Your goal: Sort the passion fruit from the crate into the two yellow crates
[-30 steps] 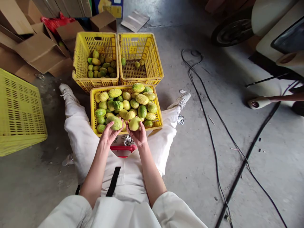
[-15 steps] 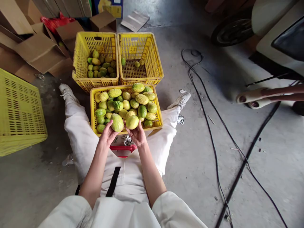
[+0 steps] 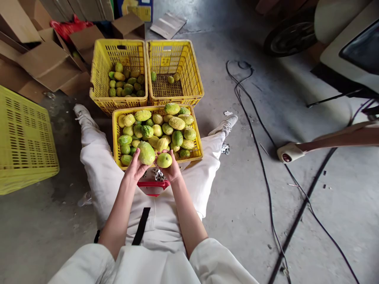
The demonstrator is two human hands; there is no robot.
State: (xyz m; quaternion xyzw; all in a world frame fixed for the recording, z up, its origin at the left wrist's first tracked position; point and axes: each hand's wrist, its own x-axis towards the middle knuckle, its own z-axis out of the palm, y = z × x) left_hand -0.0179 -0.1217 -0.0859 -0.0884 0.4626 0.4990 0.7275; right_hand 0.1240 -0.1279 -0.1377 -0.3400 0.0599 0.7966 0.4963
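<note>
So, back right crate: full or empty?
Nearly empty: the back right crate shows just three fruits, with much of its floor bare.

The front crate [image 3: 198,138] sits between the person's legs [image 3: 102,169] and contains piled fruit [image 3: 177,123]. Directly behind it, the left rear crate [image 3: 118,103] and right rear crate [image 3: 190,75] stand side by side. At the front crate's near rim, the left fingers [image 3: 136,156] and right fingers [image 3: 174,159] each hold one fruit. The side crate [image 3: 26,138] stands left on the floor [image 3: 231,221], with cardboard boxes [image 3: 47,65] behind. Right: cables [image 3: 293,225], a co-worker's foot [image 3: 290,152]; behind these, a wheel [image 3: 291,39].
</note>
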